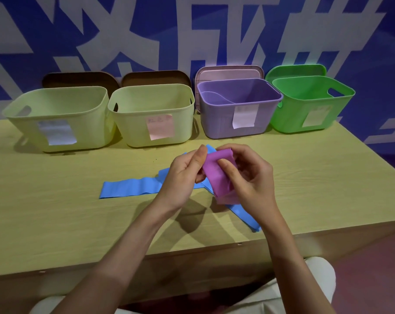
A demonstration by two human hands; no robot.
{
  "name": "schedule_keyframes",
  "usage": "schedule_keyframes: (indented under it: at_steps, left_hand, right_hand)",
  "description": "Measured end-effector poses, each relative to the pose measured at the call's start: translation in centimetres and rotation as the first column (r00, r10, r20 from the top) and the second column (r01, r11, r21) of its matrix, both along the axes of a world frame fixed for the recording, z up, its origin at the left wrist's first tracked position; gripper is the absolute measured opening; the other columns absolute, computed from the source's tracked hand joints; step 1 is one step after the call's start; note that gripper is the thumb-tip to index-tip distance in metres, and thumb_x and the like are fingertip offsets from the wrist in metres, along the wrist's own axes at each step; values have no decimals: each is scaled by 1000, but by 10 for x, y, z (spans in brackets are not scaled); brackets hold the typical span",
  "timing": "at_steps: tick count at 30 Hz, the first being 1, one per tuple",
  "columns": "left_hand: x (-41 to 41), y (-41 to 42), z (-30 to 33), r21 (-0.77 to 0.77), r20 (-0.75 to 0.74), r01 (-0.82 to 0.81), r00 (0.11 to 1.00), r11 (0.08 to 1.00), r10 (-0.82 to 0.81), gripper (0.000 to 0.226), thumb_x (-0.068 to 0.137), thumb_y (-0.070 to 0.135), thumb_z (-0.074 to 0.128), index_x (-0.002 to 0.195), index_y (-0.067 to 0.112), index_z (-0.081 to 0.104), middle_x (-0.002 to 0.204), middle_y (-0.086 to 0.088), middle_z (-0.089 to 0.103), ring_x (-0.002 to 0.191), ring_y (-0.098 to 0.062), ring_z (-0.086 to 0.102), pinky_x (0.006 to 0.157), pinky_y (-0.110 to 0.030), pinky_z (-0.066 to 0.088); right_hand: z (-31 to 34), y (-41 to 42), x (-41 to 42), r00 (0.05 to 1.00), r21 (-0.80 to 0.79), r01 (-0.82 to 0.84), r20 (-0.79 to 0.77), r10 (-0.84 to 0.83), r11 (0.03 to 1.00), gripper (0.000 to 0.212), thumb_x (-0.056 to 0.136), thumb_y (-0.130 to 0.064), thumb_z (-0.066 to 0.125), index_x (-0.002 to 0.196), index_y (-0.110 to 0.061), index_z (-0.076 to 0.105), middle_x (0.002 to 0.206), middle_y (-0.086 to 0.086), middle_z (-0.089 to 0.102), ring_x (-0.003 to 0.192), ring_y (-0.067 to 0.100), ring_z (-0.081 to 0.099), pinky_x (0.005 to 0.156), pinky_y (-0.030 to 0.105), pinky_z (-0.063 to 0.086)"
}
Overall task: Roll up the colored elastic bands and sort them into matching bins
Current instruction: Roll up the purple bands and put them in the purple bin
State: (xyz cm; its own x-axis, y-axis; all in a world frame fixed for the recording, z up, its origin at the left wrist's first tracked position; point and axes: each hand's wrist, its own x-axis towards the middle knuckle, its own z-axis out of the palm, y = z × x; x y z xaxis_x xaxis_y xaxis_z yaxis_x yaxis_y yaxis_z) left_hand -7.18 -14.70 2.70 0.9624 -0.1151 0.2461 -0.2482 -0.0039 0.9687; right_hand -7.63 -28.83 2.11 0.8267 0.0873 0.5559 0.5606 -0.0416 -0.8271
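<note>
Both hands hold a purple elastic band (216, 175), partly rolled, above the middle of the table. My left hand (183, 175) pinches its left edge between thumb and fingers. My right hand (248, 175) grips the roll from the right, thumb on its front. A short tail of the purple band hangs below my right hand. A blue elastic band (133, 186) lies flat on the table beneath the hands, one end to the left and the other reaching the table's front edge at the right.
Four bins stand in a row at the back of the wooden table (56, 211): two pale yellow bins (62, 114) (153, 114), a purple bin (239, 107) and a green bin (309, 103), each with a paper label. Lids lean behind them.
</note>
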Motion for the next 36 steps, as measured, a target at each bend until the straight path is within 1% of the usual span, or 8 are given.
schedule_keyframes:
  at_steps: [4,13,17,21,25,29,32,36]
  left_hand:
    - [-1,-1,1,140,52,-72,996,987,65,55,98,41,35,59,2,39,55,-4,35,53,-14,32,53,-22,29]
    - [-1,8,-14,376,302,-247,944,893,134,47,96,45,32,70,6,38,59,-1,36,56,-20,34,55,-43,33]
    - [0,6,-14,221,198,-189,969,957,146,42,97,38,36,67,9,41,60,3,37,57,-14,33,55,-37,33]
    - [0,6,-6,-42,-84,0,996,999,-4,62,96,44,42,78,-15,45,59,-8,42,59,-18,38,59,-31,35]
    - [-2,7,5,-136,-203,116,969,984,-142,50,89,44,38,76,-3,47,47,5,22,51,-14,22,55,-27,28]
    - [-4,3,9,83,-94,29,995,996,-21,55,94,43,32,59,1,36,51,-5,31,53,-19,28,56,-28,29]
    - [-6,2,5,132,26,-73,997,989,70,54,101,40,30,66,0,40,54,7,38,52,-7,36,56,-17,34]
    - [-2,7,-9,347,234,-203,964,915,125,48,95,49,31,74,7,39,62,-2,36,58,-20,34,58,-42,35]
  right_hand:
    - [-3,3,2,998,-16,24,-58,-24,1000,11,90,-12,60,92,-23,59,81,-17,64,73,1,58,67,15,44]
    - [-6,8,5,999,7,18,-50,-18,1000,10,91,-9,60,91,-19,60,79,-16,64,71,0,57,65,14,42]
    - [-6,7,2,997,42,-37,-72,40,998,14,90,-1,61,99,-12,61,86,-15,67,80,0,62,72,13,46]
    - [-2,1,1,997,14,-61,-51,61,998,27,90,-4,62,114,-16,61,95,6,69,85,18,64,77,23,50]
    - [2,-1,4,998,-15,-52,-29,52,999,17,87,-2,65,98,-15,63,89,-8,68,84,8,65,76,20,49]
    - [-1,-1,8,998,-1,-18,-55,18,1000,8,84,-9,67,89,-11,62,81,-7,67,75,5,63,70,18,48]
    - [-1,-1,10,998,15,-20,-64,21,1000,8,84,-10,67,88,-14,61,79,-9,67,74,4,63,69,17,47]
    - [-2,2,11,997,38,-8,-75,11,999,9,83,-11,66,85,-19,61,77,-13,67,72,2,61,67,15,46]
